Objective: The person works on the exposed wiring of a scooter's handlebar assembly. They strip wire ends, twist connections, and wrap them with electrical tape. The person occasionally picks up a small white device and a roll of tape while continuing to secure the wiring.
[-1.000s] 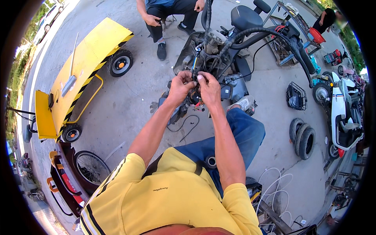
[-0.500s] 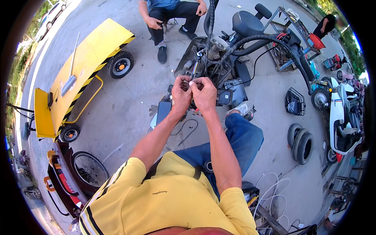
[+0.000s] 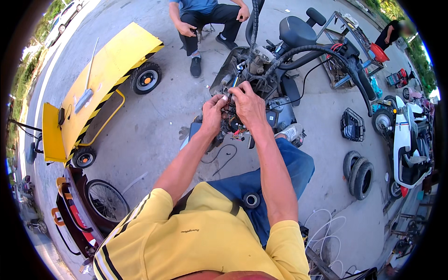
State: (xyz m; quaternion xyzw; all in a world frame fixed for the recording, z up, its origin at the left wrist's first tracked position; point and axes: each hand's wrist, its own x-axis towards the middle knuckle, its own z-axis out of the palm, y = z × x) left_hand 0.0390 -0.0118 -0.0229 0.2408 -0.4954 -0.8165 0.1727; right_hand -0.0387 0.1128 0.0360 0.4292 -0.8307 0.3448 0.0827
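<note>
My left hand and my right hand are close together over the opened front of a partly stripped scooter. Thumbs and fingers are pinched on both hands; whatever lies between them is too small to make out. Thin wires, some with red ends, hang just below my hands inside the scooter body. A shiny metal rod rises right beyond my fingertips. On my lap, against the blue trousers, rests a roll of black tape.
A seated person faces the scooter. At left stands a yellow cart. Handlebars reach over on the right. Further right are a black wire basket, several tyres and a white scooter. A loose cable lies on the ground.
My right hand has shifted up and to the right, its fingers a little apart from the left hand's. The left hand has moved slightly. The tape roll on my lap now shows fully.
</note>
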